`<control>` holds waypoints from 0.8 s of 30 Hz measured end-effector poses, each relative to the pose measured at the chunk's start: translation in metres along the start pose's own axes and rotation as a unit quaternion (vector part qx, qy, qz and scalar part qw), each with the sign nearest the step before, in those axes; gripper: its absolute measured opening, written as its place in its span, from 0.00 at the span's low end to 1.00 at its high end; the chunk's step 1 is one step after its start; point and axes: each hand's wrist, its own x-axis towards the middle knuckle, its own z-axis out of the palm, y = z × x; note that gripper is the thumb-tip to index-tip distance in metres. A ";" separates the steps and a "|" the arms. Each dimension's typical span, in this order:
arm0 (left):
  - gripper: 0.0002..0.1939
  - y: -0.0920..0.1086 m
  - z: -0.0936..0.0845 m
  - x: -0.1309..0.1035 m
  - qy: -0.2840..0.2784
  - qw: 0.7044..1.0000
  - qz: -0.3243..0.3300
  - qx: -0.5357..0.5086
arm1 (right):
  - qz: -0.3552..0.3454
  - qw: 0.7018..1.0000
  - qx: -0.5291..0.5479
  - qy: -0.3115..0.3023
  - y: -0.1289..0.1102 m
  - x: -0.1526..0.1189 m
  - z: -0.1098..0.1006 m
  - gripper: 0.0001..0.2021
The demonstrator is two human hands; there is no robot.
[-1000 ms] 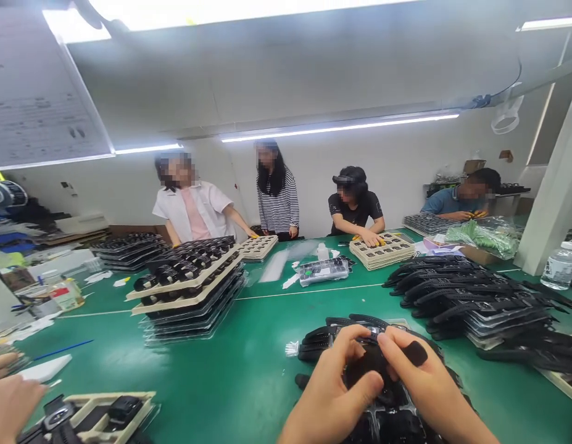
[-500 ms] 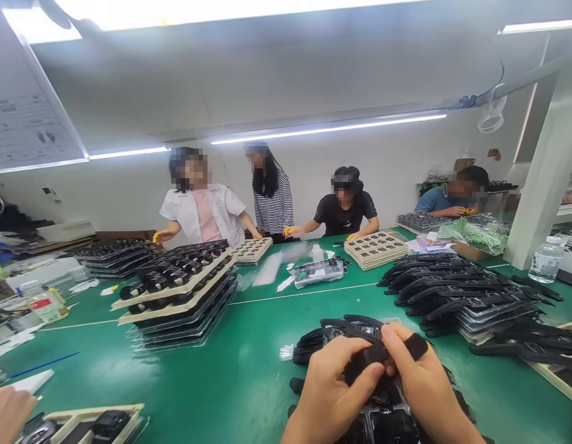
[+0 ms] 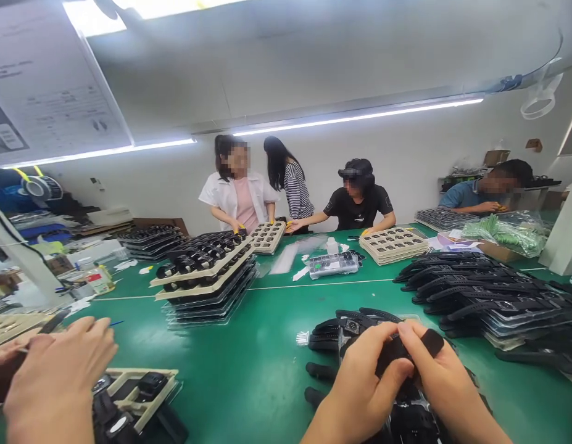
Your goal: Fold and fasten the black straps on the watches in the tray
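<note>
A black watch strap sits low in the middle of the view, just above the green counter. Both hands hold it. The left hand curls its fingers and thumb around the near part of the strap. The right hand pinches the far part, and the round end of the strap sticks out past its fingers. The two hands touch each other.

Right under the hands lies a pile of black watches on a clear tray. Some of it is hidden by the hands. A small white bit lies just beside the pile on the left.

To the right there is a big heap of black straps on trays. To the left, well apart, stands a tall stack of trays with watches. Between them, farther back, lies a clear box.

In the bottom left corner another person's hand hangs over a cream tray with watches.

At the far side of the counter four people work. One in a white coat touches a cream tray. One in a black shirt sits by a stack of cream trays.
</note>
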 end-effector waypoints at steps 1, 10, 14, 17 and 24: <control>0.19 -0.001 0.000 0.000 -0.007 1.000 0.012 -0.002 | -0.010 1.000 -0.005 -0.001 0.000 0.000 0.001 0.32; 0.27 -0.020 0.003 0.012 0.155 0.926 -0.143 -0.313 | -0.089 0.993 0.001 -0.076 0.013 -0.007 -0.003 0.35; 0.29 -0.015 0.001 0.016 0.183 0.885 -0.165 -0.396 | -0.121 0.986 -0.097 -0.070 0.006 -0.010 0.003 0.27; 0.29 -0.011 0.004 0.013 0.141 0.883 -0.170 -0.413 | -0.150 0.980 -0.111 -0.073 0.000 -0.009 0.009 0.22; 0.28 -0.020 0.020 0.004 0.128 0.892 -0.160 -0.404 | -0.116 0.985 -0.073 -0.103 0.003 -0.010 0.012 0.21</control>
